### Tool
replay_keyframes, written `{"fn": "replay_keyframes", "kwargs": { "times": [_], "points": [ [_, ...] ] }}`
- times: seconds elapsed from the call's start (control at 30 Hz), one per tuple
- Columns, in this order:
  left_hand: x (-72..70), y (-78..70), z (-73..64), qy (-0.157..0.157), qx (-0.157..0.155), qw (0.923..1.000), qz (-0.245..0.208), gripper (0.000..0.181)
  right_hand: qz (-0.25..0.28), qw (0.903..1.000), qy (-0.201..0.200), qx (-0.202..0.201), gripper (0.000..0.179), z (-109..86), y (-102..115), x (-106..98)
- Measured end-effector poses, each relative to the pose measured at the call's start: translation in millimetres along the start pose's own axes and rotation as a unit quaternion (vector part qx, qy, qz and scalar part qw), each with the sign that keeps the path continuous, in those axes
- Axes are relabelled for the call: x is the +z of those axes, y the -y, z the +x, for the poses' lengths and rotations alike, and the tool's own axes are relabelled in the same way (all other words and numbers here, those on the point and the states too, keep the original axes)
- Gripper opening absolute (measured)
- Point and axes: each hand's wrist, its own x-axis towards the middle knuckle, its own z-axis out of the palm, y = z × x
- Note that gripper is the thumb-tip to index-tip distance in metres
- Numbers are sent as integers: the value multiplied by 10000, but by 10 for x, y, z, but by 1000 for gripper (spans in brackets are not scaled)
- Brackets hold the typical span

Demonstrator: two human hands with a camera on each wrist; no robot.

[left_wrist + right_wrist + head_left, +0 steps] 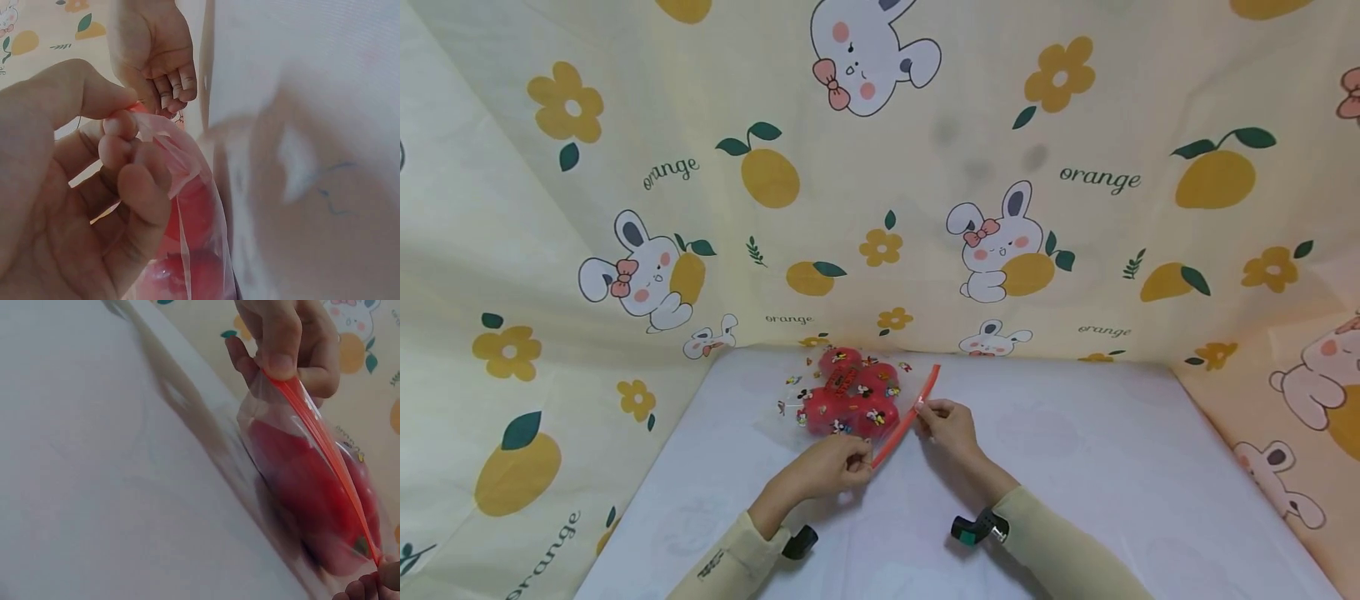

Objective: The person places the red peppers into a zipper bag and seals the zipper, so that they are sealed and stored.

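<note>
A clear zip bag (912, 383) printed with small cartoon figures lies on the table, with several glossy, rounded red things (820, 408) inside. Along its near right edge runs an orange-red zip strip (895, 436). My left hand (831, 465) pinches the near end of this strip between thumb and forefinger. Farther up the strip, my right hand (950, 423) pinches it with thumb and fingertips. In the right wrist view the zip strip (325, 440) stretches taut between both hands, and a green spot shows on the red things (300, 481).
The white-covered table (1075, 467) surrounds the bag. A cream cloth (865, 200) with rabbits, flowers and oranges hangs behind and at both sides. Black wrist cameras sit below the left sleeve (741, 546) and the right sleeve (1052, 533).
</note>
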Motion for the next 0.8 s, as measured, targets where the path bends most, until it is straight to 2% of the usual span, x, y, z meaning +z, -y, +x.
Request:
{"fn": "replay_keyframes", "kwargs": {
  "times": [0.13, 0.33, 0.8],
  "points": [
    [-14, 4, -11, 77, 53, 10000, -19, 26, -30, 9999, -126, 73, 24, 60, -17, -47],
    [-31, 0, -45, 248, -47, 9997, 9, 26, -73, 9994, -247, 211, 26, 146, -62, -169],
    [-17, 28, -54, 623, 112, 9972, -387, 27, -35, 9969, -602, 500, 27, 296, -160, -462]
  ]
}}
